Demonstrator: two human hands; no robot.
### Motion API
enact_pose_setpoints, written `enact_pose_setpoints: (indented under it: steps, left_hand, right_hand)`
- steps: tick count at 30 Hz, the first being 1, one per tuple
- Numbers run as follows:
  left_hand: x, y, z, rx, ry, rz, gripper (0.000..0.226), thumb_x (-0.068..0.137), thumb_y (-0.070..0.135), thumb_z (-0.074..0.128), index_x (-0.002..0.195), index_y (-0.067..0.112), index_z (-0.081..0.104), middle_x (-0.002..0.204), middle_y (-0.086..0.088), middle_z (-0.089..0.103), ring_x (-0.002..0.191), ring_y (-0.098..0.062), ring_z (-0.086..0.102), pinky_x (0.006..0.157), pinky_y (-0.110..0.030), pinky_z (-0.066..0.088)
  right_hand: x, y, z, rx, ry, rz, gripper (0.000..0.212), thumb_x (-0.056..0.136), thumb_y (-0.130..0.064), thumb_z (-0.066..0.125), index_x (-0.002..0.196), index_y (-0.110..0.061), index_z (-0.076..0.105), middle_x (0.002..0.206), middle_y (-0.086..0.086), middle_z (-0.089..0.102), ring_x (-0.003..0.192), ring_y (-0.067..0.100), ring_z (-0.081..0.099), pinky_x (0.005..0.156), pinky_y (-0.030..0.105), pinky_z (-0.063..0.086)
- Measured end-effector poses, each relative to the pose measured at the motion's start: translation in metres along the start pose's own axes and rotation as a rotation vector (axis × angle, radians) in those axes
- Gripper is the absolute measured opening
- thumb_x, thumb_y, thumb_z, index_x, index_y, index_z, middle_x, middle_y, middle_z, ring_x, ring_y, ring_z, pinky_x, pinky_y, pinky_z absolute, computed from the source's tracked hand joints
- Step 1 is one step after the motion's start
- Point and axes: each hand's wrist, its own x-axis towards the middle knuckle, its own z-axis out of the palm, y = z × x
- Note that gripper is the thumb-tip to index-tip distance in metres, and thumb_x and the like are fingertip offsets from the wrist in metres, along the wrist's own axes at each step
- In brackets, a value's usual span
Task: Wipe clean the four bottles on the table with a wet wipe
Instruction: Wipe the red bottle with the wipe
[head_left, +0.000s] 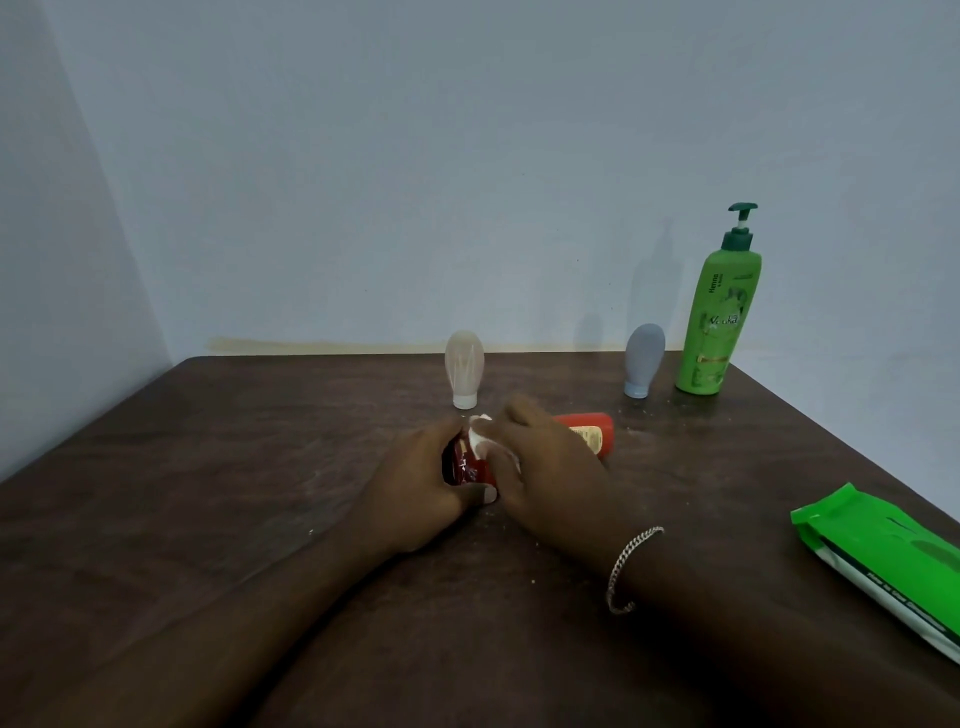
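Here the dark bench (208, 467) fills the near view, with a wall behind. At far right stands the tall green pump bottle (719, 322), upright, out of the way. A green wipe pack (883, 561) lies flat at near right, within reach of the right hand. Two small squeeze bottles stand cap-down along the far edge: a grey one (644, 361) just beside the pump bottle and a clear one (464, 369) nearer the middle. Whether these three are wiped yet cannot be told.

The red bottle (592, 434) lies on its side at the centre, probably so its length can be rubbed. The left hand (415, 483) has its grip clenched round the near end, seemingly steadying it. The right hand (545, 462) pinches a white wipe (480, 434) against the bottle.
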Motion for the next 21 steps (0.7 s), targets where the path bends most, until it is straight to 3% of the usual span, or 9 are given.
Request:
enact_pose_setpoints:
  steps: [3,5,8,12,14,16,18,21]
  left_hand:
    - [0.001,-0.001,0.0,0.008,-0.001,0.005,0.046,0.072,0.032,0.086,0.111,0.03,0.062,0.095,0.018,0.067,0.083,0.003,0.063,0.068,-0.014,0.045]
    - [0.003,-0.002,0.001,0.032,-0.019,-0.038,0.05,0.073,0.038,0.086,0.114,0.031,0.058,0.096,0.021,0.061,0.084,0.004,0.061,0.069,-0.012,0.046]
    - [0.005,-0.005,0.003,0.008,-0.062,-0.093,0.059,0.076,0.042,0.084,0.126,0.033,0.054,0.104,0.023,0.057,0.089,0.005,0.058,0.071,-0.011,0.046]
    - [0.007,-0.005,0.004,-0.004,-0.084,-0.111,0.068,0.076,0.045,0.082,0.135,0.032,0.05,0.11,0.021,0.053,0.093,0.002,0.057,0.078,-0.015,0.05]
    - [0.007,-0.006,0.004,-0.009,-0.078,-0.11,0.069,0.075,0.045,0.083,0.135,0.032,0.05,0.109,0.021,0.052,0.095,0.0,0.059,0.078,-0.015,0.049]
    - [0.006,-0.006,0.004,-0.012,-0.065,-0.099,0.071,0.074,0.046,0.084,0.135,0.032,0.051,0.11,0.019,0.055,0.095,0.001,0.059,0.081,-0.019,0.052]
    - [0.005,-0.006,0.003,-0.028,-0.051,-0.07,0.069,0.072,0.044,0.085,0.132,0.034,0.054,0.112,0.021,0.06,0.096,0.001,0.061,0.086,-0.027,0.055]
    - [0.006,-0.006,0.001,-0.074,-0.053,-0.051,0.051,0.072,0.036,0.086,0.116,0.043,0.061,0.104,0.02,0.069,0.092,0.003,0.065,0.086,-0.033,0.057]
  right_hand:
    - [0.003,0.005,-0.004,-0.079,-0.009,-0.018,0.026,0.096,-0.026,0.052,0.12,-0.02,0.061,0.103,-0.006,0.051,0.082,0.008,0.054,0.066,0.028,0.052]
    - [0.004,0.02,-0.012,-0.105,0.015,0.077,0.026,0.095,-0.028,0.054,0.118,-0.02,0.062,0.103,-0.005,0.052,0.086,0.011,0.057,0.068,0.026,0.052]
    - [0.002,0.051,-0.027,-0.2,-0.012,0.27,0.03,0.096,-0.025,0.053,0.122,-0.016,0.064,0.106,0.005,0.058,0.092,0.016,0.058,0.078,0.033,0.053]
    - [0.001,0.063,-0.03,-0.175,0.054,0.409,0.029,0.097,-0.022,0.048,0.115,-0.013,0.069,0.102,0.004,0.058,0.088,0.015,0.057,0.075,0.032,0.052]
    - [0.002,0.049,-0.021,-0.139,0.0,0.344,0.031,0.099,-0.025,0.046,0.124,-0.017,0.062,0.109,0.002,0.055,0.09,0.009,0.053,0.068,0.02,0.046]
    - [0.003,0.029,-0.012,-0.063,-0.024,0.237,0.035,0.101,-0.028,0.044,0.134,-0.022,0.054,0.12,0.0,0.052,0.097,0.004,0.049,0.072,0.014,0.045]
    - [0.002,0.012,-0.005,-0.032,-0.052,0.104,0.037,0.1,-0.025,0.045,0.135,-0.019,0.054,0.12,0.0,0.054,0.098,0.008,0.053,0.079,0.024,0.051]
    - [-0.002,0.004,-0.003,-0.157,-0.067,-0.1,0.034,0.096,-0.024,0.05,0.126,-0.016,0.061,0.105,0.002,0.06,0.091,0.017,0.059,0.068,0.033,0.052]
